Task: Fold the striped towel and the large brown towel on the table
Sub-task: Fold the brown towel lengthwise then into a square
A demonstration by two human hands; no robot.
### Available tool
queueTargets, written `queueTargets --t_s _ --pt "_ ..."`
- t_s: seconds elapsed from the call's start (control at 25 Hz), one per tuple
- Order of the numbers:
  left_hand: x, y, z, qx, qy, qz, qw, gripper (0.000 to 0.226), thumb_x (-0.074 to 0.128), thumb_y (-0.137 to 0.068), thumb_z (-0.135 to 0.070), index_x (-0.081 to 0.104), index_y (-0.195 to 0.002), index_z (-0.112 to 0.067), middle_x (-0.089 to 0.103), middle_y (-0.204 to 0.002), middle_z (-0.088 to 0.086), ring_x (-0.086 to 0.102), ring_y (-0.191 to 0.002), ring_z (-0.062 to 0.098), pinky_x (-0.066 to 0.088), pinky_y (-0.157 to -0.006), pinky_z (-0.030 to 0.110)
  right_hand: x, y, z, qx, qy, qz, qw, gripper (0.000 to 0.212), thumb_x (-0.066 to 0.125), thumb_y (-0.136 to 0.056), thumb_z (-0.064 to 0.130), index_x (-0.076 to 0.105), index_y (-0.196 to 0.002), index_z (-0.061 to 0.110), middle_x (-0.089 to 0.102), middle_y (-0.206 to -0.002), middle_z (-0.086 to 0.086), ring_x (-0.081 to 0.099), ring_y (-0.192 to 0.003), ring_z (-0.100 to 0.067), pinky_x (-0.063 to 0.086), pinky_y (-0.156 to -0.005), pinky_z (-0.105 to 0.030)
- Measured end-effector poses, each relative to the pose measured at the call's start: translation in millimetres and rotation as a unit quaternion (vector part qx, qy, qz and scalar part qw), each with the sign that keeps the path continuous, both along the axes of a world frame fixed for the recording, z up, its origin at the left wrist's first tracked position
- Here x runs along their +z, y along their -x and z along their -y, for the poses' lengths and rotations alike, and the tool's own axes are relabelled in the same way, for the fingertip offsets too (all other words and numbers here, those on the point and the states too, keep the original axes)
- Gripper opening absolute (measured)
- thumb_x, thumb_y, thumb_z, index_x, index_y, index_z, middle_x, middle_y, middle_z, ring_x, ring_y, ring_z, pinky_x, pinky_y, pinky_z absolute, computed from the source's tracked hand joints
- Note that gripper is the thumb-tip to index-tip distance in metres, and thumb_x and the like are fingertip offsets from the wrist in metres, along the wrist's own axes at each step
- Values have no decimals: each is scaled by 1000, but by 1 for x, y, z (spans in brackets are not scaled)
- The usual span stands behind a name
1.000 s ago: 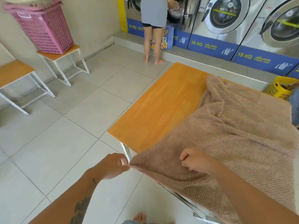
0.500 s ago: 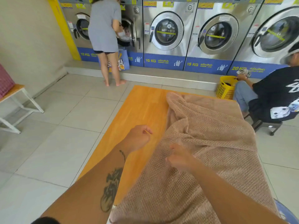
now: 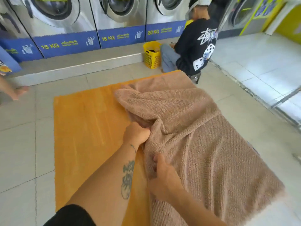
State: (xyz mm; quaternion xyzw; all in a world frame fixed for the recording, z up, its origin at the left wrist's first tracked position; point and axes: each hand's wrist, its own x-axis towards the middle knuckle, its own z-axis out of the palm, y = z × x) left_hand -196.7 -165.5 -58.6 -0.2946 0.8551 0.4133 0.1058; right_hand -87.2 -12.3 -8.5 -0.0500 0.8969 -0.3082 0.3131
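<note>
My left hand (image 3: 136,132) grips a bunch of the brown towel (image 3: 203,144), right of middle on the counter (image 3: 84,128). My right hand (image 3: 162,176) pinches its edge. I should pull it flat first.

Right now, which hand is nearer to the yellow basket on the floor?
Left. The left hand grips the brown towel farther up the table, closer to the yellow basket; the right hand holds the towel nearer the person's body, farther from it.
</note>
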Motion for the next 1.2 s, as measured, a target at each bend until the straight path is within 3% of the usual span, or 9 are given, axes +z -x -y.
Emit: queueTargets --t_s 0.16,0.32,0.48,0.56,0.68,0.84,0.96,1.08,1.2 --pt "-1 -8 -4 26 16 -30 999 6 52 -81 -18 57 -81 -16 61 -85 4 57 -77 28 41 -58 33 3 5 -17 -210 148 75 964 40 49 -78 -6 56 -107 21 67 -79 1 59 -71 -18 48 -55 -35" --pt "-1 -36 58 198 -37 -104 974 12 53 -95 -18 61 -98 -10 65 -102 13 61 -95 34 51 -80 41 12 13 -31 -287 249 141 914 32 50 -82 -15 64 -99 8 67 -78 -3 58 -56 -9 43 -48 -22" --pt "12 -85 121 240 17 -115 964 20 55 -98 -21 60 -111 -6 64 -109 11 60 -92 32 51 -77 42 -1 -12 -31 -141 67 -7 988 15 54 -92 12 58 -103 22 64 -89 0 56 -61 -11 41 -45 -22" --pt "17 -106 131 240 11 -105 965 19 59 -91 -21 61 -106 -9 66 -107 13 63 -92 34 54 -78 42 -3 -39 -23 -49 -7 -84 995 22 52 -91 14 53 -112 22 56 -100 2 57 -79 -15 48 -59 -27" --pt "29 -142 116 213 -109 -46 970 23 60 -92 -26 54 -109 -12 63 -94 10 65 -91 33 57 -87 51 8 -95 -16 48 -42 -158 985 41 50 -85 6 51 -123 20 49 -110 -2 55 -100 -25 52 -86 -42" --pt "32 -184 76 126 -106 18 986 28 61 -95 -30 54 -115 -11 61 -88 4 62 -86 26 55 -89 46 1 -158 -23 88 -25 -142 986 37 46 -84 12 57 -119 20 59 -118 -5 58 -102 -27 53 -88 -42" --pt "27 -205 53 60 -77 50 994 59 66 -86 -38 45 -136 -14 60 -123 5 62 -99 26 55 -90 43 -9 -189 -24 105 -88 -62 989 49 55 -81 30 47 -129 25 42 -130 -4 40 -119 -29 42 -100 -47" --pt "25 -222 39 14 -56 18 998 63 62 -89 -18 33 -146 -15 54 -133 6 55 -102 24 47 -84 35 -11 -212 -5 119 -180 -83 973 64 64 -74 33 35 -130 25 29 -130 -6 32 -119 -31 37 -99 -47" --pt "22 -228 45 -13 -48 -7 999 79 56 -94 -8 12 -158 -22 49 -137 3 57 -99 19 45 -79 26 -19 -225 10 95 -240 -137 956 58 64 -75 22 37 -126 20 30 -130 -10 33 -118 -33 39 -98 -45"
